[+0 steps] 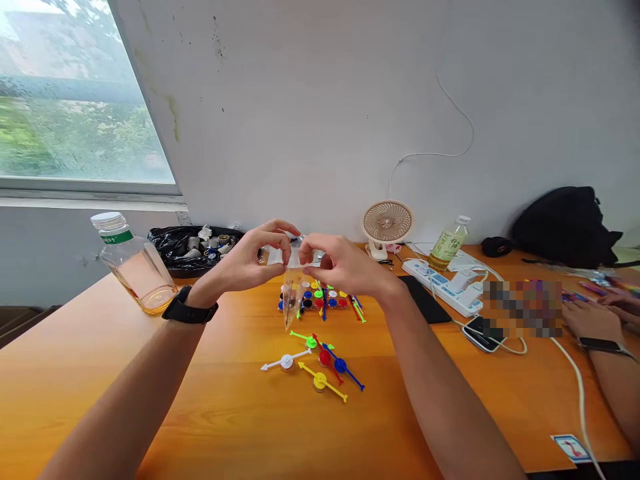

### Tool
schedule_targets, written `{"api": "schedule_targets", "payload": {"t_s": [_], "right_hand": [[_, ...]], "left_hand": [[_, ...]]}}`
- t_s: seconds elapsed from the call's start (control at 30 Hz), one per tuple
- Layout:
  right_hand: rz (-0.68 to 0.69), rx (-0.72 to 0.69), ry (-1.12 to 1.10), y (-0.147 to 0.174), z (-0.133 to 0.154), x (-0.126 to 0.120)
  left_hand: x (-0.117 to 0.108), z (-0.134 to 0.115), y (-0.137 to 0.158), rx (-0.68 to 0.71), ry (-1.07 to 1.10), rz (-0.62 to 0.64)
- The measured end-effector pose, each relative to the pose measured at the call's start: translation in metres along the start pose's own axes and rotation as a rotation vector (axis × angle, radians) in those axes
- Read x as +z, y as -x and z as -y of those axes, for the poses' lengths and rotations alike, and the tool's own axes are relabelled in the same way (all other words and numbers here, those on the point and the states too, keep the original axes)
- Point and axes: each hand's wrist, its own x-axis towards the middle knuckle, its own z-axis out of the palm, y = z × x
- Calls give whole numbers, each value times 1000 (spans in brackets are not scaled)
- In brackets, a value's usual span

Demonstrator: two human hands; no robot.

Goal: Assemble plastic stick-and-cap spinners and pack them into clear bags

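Observation:
A clear plastic bag (294,293) hangs between my hands, its pointed lower end above the table. My left hand (255,257) pinches its upper left edge between thumb and fingers. On the other side my right hand (340,263) pinches the upper right edge. Just in front of the bag lie several arrow spinners on round bases: a white spinner (287,361), a green spinner (311,342), a red spinner (325,358), a blue spinner (340,365) and a yellow spinner (320,381). Behind the bag, partly hidden, are rows of coloured round pieces (319,302) and more arrows.
A large bottle (143,267) stands at left, near a black bag of odds and ends (175,250). Toward the right are a small fan (387,223), a drink bottle (449,245), a power strip (443,287), cables and a phone (484,332). Another person's hand (593,323) rests at far right.

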Motion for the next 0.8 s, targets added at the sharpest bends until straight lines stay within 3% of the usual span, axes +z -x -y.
{"api": "schedule_targets", "payload": {"t_s": [0.1,0.23,0.43,0.6,0.8], "right_hand": [[-40,15,-24,0,5,1],[-93,20,-36,0,8,3],[-108,58,-8,0,11,4],[-115,41,-23,0,13,4],[-156,48,12,1,11,0]], "left_hand": [[-1,3,0,-22,48,2],[5,15,3,-51,321,-25],[19,24,7,-186,527,285],[25,23,6,-236,649,364],[27,40,9,-341,684,423]]}}
